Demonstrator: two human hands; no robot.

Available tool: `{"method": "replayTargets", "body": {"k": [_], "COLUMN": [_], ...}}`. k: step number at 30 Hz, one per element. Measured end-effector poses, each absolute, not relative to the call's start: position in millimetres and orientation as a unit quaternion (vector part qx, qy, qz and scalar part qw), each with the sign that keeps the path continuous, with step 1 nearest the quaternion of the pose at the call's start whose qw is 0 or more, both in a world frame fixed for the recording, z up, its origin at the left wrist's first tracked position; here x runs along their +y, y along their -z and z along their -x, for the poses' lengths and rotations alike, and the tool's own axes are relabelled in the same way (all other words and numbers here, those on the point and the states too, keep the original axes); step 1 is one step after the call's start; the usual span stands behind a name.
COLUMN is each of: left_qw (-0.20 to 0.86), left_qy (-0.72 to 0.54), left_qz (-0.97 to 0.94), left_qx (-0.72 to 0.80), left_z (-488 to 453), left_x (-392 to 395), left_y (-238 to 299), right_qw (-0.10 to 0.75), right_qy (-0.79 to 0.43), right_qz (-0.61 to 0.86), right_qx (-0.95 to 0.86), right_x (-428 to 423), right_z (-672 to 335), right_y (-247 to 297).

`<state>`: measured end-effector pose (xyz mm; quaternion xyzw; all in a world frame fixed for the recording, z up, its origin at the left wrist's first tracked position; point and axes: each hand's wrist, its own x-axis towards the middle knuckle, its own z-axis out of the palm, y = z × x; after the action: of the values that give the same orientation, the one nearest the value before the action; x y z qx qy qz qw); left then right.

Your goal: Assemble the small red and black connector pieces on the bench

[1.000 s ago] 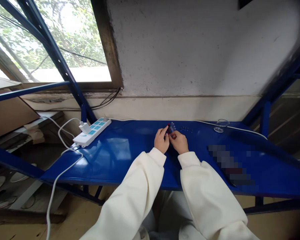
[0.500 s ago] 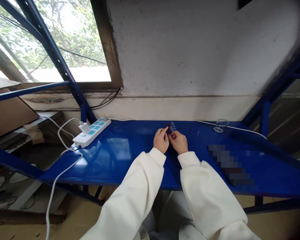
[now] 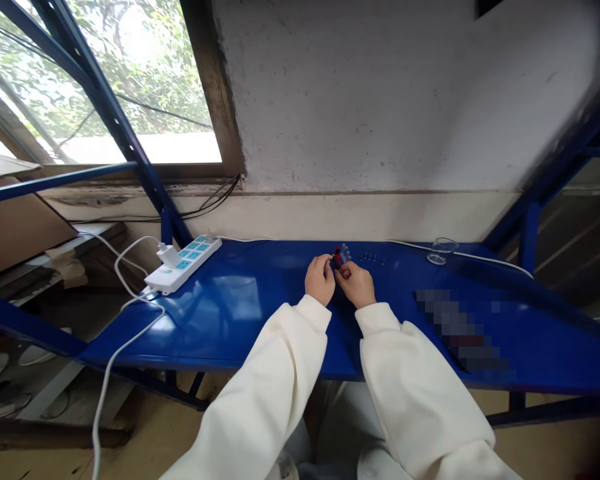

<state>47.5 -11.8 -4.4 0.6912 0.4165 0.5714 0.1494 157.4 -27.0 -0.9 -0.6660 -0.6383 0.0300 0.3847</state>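
My right hand [image 3: 356, 283] is closed, its thumb and fingertips pinching the near end of a small red-and-black part [image 3: 337, 257]. Just beyond those fingers stands a clear plastic piece [image 3: 346, 253] with several knobs; whether it is joined to the red-and-black part I cannot tell. My left hand [image 3: 321, 280] is beside the part on its left, fingers curled together and slightly apart from it. Anything inside the left fingers is too small or hidden to make out. Several tiny screw-like pieces [image 3: 371, 257] lie in a row to the right.
A clear round dish or cup [image 3: 442, 251] stands at the back right of the blue table [image 3: 270, 333]. A blurred dark flat object [image 3: 460, 330] lies at the right. At the left is a white power strip [image 3: 185, 263] with a plugged-in adapter and cable.
My left hand has drawn back a little to the left, off the red-and-black part, which shows more now. My right hand has stayed nearly still.
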Motion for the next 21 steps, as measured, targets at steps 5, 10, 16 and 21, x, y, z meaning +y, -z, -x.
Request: {"method": "replayTargets", "body": {"k": [5,10,16,21], "left_qw": [0.235,0.294,0.353,0.406], "left_qy": [-0.597,-0.583,-0.531,-0.475], "left_qz": [-0.623,-0.586,-0.612,-0.645], "left_qx": [0.448,0.480,0.468,0.440], "left_z": [-51,-50,-35,-11], "left_x": [-11,-7,4,10], "left_y": [2,-1,3,-4], "right_qw": [0.404,0.410,0.397,0.370], "right_qy": [-0.047,-0.050,-0.041,-0.014], "right_qz": [0.620,0.596,0.602,0.585], "right_qx": [-0.671,-0.688,-0.692,-0.722], "right_x": [-28,-30,-31,-27], "right_z": [-155,-154,-152,-144], "right_y": [-2,-4,-3,-1]}}
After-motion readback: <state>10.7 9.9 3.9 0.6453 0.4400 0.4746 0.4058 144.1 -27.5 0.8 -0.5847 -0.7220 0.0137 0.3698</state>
